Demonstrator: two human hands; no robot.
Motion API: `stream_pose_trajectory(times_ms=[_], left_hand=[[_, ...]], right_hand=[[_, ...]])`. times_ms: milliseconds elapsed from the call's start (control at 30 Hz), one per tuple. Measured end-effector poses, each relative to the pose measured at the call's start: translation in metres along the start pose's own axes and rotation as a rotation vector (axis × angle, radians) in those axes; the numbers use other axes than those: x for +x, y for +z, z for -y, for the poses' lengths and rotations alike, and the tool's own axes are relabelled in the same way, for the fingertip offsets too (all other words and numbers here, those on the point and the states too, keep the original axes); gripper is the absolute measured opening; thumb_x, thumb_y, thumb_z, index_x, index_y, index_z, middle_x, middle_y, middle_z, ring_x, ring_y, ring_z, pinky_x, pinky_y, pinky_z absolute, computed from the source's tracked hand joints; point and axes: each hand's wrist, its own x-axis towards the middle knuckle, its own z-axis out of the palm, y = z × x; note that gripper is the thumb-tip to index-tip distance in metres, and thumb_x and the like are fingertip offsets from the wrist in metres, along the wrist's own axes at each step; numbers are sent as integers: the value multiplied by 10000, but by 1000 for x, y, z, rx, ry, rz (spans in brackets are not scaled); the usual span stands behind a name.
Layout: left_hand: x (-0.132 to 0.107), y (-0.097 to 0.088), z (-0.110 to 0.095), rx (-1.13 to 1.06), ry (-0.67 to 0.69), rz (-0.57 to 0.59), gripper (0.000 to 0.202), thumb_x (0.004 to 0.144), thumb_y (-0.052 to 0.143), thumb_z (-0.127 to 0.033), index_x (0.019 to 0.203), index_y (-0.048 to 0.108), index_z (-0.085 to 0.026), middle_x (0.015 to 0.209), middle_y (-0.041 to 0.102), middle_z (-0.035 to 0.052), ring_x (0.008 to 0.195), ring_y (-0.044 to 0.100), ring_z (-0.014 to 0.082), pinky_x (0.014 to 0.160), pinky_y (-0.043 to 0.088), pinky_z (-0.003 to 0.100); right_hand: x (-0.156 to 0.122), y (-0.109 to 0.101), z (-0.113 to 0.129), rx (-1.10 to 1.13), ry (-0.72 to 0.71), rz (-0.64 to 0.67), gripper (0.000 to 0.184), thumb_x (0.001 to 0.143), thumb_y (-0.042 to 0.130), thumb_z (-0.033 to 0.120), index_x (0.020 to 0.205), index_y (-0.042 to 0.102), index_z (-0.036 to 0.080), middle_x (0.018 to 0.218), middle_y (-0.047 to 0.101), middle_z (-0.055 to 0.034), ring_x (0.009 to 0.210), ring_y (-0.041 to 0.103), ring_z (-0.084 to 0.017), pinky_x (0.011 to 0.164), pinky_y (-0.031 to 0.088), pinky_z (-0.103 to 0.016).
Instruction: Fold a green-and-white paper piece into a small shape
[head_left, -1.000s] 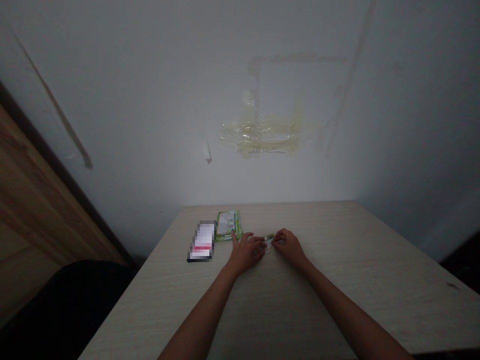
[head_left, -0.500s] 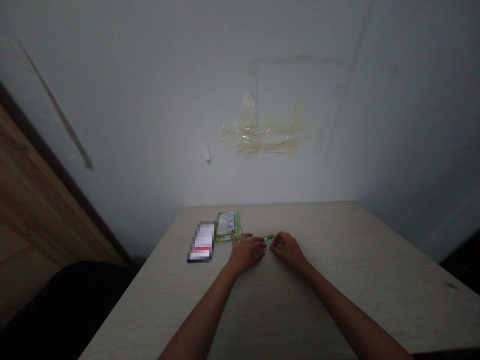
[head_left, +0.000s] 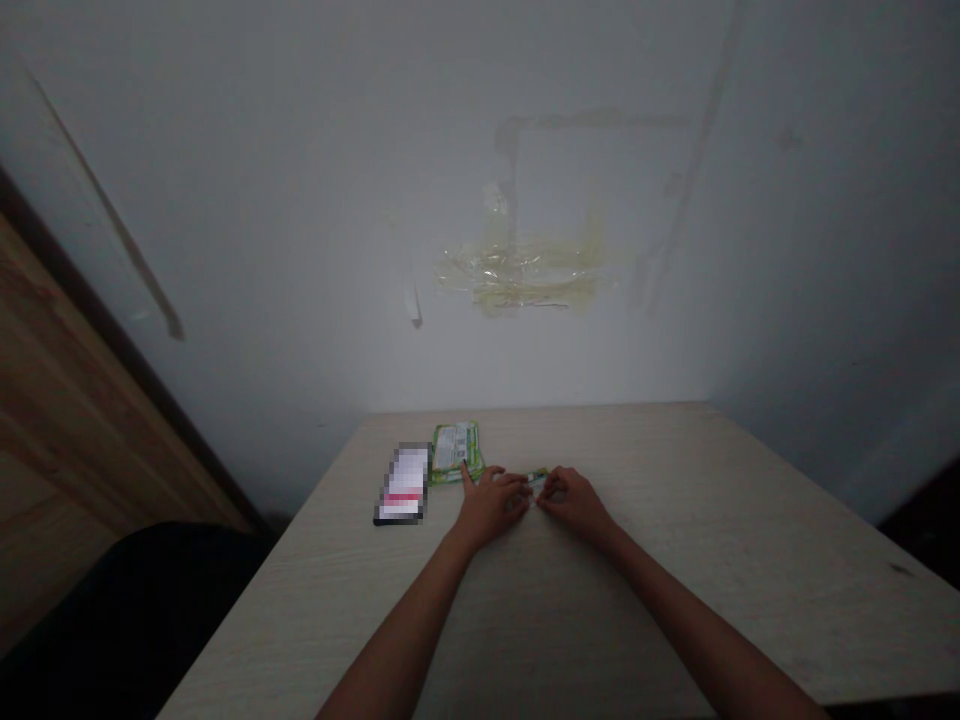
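I watch this through the head camera, and the work looks to me partway through: both hands are busy at one small green-and-white packet point(head_left: 538, 478), which lies on the pale wood-grain table point(head_left: 675, 470) between them, flat or nearly so. Much of it is hidden by fingers, so I can't tell whether it is sealed, torn or folded.

My view gives me the left hand point(head_left: 490, 508) palm down with its fingers spread, the thumb side at the packet's left end; whether it grips or only steadies I cannot tell. The right hand point(head_left: 574, 500) has thumb and forefinger drawn together, pinched, as far as I can make out, on the near right part of the packet. The two hands are close but apart.

Up and to the left I see larger printed green packets point(head_left: 456, 446) lying flat, one over another, the left little finger reaching to their near edge. Just beside them is a smartphone point(head_left: 405, 485), its screen masked.

As for what is done, I can see no finished piece set aside that I could name as such. The small packet remains in work, and I can't judge how much handling it still wants.
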Motion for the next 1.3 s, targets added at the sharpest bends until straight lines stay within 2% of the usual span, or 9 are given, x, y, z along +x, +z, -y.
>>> stream_pose_trajectory(times_ms=[533,1033,1300], left_hand=[[-1,-1,-1,1,-7,-3,244,866,581,-405,1100,649,-423,1283,633,-46,1267,431,288,1039,-119,754],[-1,-1,0,-12,-1,1,233,859,591,-412,1082,657,-423,1275,637,-44,1258,438,299,1037,-119,756],[0,0,0,26,-9,12,255,855,592,-418,1102,656,-423,1280,634,-41,1257,446,281,1060,-84,743]], right_hand=[[1,-2,-1,21,-38,27,146,684,685,199,798,595,215,823,696,-18,861,642,-199,842,486,-333],[3,4,-12,114,37,22,177,668,714,245,803,607,202,846,702,-37,822,682,-203,827,524,-347],[0,5,-9,248,64,53,220,637,729,274,786,591,190,852,664,-29,760,693,-184,743,549,-313]])
